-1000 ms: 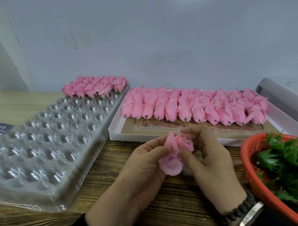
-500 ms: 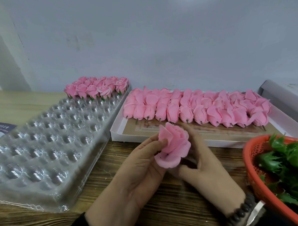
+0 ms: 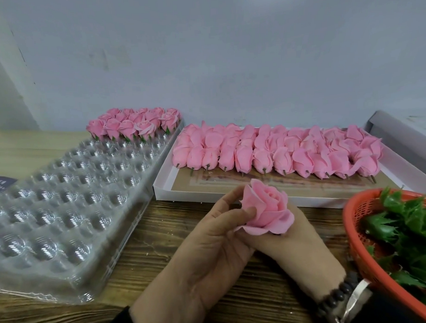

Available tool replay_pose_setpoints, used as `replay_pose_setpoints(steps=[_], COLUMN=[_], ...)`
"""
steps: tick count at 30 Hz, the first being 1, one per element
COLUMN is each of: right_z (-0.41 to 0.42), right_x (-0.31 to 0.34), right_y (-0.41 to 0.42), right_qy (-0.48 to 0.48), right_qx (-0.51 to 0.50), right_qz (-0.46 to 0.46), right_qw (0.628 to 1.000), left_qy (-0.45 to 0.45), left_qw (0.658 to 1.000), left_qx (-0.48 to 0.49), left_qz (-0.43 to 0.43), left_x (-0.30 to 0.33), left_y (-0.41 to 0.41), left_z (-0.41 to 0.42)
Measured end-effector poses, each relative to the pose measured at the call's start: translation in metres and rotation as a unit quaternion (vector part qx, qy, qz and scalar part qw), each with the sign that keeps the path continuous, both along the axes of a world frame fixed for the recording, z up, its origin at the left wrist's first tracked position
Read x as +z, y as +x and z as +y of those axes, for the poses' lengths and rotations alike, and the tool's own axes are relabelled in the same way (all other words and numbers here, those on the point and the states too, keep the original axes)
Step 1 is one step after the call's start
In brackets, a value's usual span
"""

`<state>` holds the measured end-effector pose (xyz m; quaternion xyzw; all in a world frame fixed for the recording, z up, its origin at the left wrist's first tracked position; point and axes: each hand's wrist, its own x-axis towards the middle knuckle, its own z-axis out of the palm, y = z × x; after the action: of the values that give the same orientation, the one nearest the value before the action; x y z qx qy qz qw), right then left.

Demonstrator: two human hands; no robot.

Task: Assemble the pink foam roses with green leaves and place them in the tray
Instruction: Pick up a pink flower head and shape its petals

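While both hands meet over the wooden table (image 3: 143, 255), the left hand (image 3: 205, 253) pinches a pink rose (image 3: 266, 210) by its outer petals and the right hand (image 3: 294, 245) cups it from below. Right, a basket (image 3: 355, 243) holds leaves (image 3: 407, 229). Farther back, a box (image 3: 174, 190) carries buds (image 3: 274, 150); the tray (image 3: 63, 205) bears finished roses (image 3: 133, 123).

Single head view, looking forward and down, close over wooden table (image 3: 162, 247); wall (image 3: 227, 52) behind.
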<state>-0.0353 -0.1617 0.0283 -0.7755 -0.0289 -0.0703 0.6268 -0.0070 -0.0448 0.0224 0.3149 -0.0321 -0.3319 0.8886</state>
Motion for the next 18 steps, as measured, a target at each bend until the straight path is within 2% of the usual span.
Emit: replay_pose_setpoints(steps=[3, 5, 6, 7, 8, 10, 18], right_z=[-0.001, -0.002, -0.002, -0.003, -0.003, -0.003, -0.002], right_x=[-0.001, -0.004, -0.006, -0.007, -0.008, -0.009, -0.008], right_y=[0.0, 0.0, 0.0, -0.001, -0.001, -0.002, -0.001], right_qy=[0.033, 0.069, 0.085, 0.095, 0.1, 0.104, 0.082], right_qx=[-0.011, -0.004, 0.006, 0.016, 0.026, 0.031, 0.034], right_qz=[-0.026, -0.034, -0.043, -0.053, -0.06, -0.065, -0.078], right_qw=[0.999, 0.997, 0.995, 0.994, 0.993, 0.992, 0.993], left_qy=[-0.021, 0.017, 0.045, 0.019, -0.014, -0.009, 0.016], left_qw=[1.0, 1.0, 0.998, 0.997, 0.997, 1.0, 0.999], left_qx=[-0.005, 0.003, 0.009, 0.045, 0.041, 0.016, -0.041], left_qz=[0.005, 0.008, 0.031, 0.064, 0.058, 0.012, -0.023], left_x=[0.005, 0.009, 0.009, 0.005, 0.001, -0.003, 0.002], left_y=[-0.005, -0.002, 0.004, 0.012, 0.014, 0.01, -0.004], left_z=[0.0, -0.005, -0.011, -0.012, -0.009, -0.007, -0.002])
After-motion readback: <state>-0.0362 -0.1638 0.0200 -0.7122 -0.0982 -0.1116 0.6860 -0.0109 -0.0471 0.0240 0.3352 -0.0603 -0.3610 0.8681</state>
